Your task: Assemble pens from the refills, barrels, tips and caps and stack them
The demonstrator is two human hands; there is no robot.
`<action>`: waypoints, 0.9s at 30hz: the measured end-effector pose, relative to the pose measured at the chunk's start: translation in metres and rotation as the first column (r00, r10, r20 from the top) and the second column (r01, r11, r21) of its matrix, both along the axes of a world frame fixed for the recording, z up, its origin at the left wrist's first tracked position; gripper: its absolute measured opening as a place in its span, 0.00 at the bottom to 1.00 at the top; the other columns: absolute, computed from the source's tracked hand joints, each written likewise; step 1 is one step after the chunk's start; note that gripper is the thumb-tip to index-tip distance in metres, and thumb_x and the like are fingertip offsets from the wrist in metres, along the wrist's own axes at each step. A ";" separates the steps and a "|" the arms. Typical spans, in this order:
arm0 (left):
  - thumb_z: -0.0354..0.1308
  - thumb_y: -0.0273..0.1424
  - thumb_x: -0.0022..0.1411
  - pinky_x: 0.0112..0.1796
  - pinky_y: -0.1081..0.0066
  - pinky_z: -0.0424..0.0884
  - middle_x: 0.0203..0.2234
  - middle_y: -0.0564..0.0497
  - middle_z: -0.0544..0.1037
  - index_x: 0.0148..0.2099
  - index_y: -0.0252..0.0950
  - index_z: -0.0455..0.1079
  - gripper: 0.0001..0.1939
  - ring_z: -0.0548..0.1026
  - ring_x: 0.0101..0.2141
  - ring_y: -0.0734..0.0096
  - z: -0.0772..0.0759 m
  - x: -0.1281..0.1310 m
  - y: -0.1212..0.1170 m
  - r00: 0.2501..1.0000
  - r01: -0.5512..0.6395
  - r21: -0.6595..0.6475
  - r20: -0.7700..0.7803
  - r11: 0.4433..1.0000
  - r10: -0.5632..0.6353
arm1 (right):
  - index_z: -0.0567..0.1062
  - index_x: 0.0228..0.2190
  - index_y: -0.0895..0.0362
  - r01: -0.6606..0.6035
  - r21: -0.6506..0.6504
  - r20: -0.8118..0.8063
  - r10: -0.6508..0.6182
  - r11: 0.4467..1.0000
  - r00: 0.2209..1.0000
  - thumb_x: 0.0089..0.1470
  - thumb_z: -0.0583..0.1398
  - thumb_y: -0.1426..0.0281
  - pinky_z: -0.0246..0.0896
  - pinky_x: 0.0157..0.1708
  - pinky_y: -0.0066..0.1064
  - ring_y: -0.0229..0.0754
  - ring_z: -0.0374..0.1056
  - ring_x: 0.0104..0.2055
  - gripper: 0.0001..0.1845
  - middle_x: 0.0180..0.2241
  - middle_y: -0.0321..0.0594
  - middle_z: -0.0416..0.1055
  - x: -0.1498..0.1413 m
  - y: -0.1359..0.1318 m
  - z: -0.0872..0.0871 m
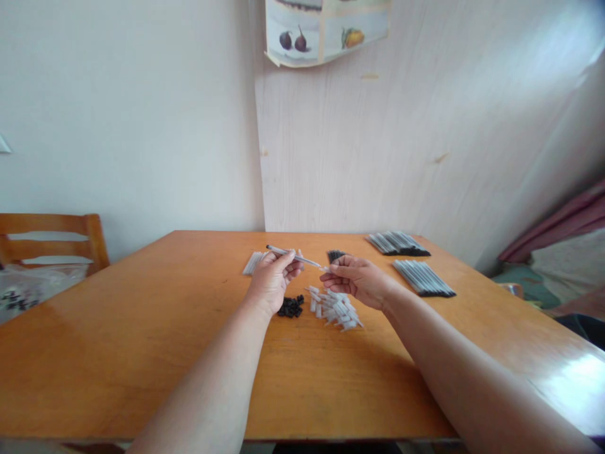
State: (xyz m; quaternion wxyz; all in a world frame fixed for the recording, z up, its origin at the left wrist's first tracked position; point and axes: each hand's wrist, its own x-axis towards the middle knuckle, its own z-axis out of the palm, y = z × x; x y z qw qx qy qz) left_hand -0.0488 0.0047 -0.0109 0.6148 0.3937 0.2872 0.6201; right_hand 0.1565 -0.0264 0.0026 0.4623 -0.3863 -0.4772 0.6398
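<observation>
Above the middle of the table, my left hand [274, 275] pinches a clear-barrelled pen [306, 260] whose black end points up and left. Close to the pen's tip, my right hand [357, 279] has its thumb and fingers closed on a small clear pen cap [325, 269]. Whether cap and tip touch I cannot tell. Below my hands lie a heap of black end plugs [290, 307] and a heap of translucent pen caps [336, 309]. Behind my left hand is a row of clear barrels [253, 262]; dark refills [335, 255] show partly behind my right hand.
Two batches of pens with black ends lie at the right: one farther back [397, 242], one nearer [424, 277]. The wooden table [142, 353] meets the wall at its far edge. At left stand a wooden chair [97, 243] and a plastic bag [42, 290] holding black pieces.
</observation>
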 end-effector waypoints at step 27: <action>0.66 0.35 0.53 0.38 0.69 0.73 0.34 0.45 0.81 0.40 0.34 0.68 0.15 0.79 0.35 0.67 -0.005 0.010 -0.009 0.997 0.042 0.010 -0.059 0.999 -0.041 | 0.69 0.28 0.58 0.124 0.098 -0.063 -0.118 0.987 0.991 0.49 0.67 0.69 0.68 0.27 0.24 0.34 0.71 0.24 0.11 0.26 0.42 0.76 -0.018 0.000 -0.007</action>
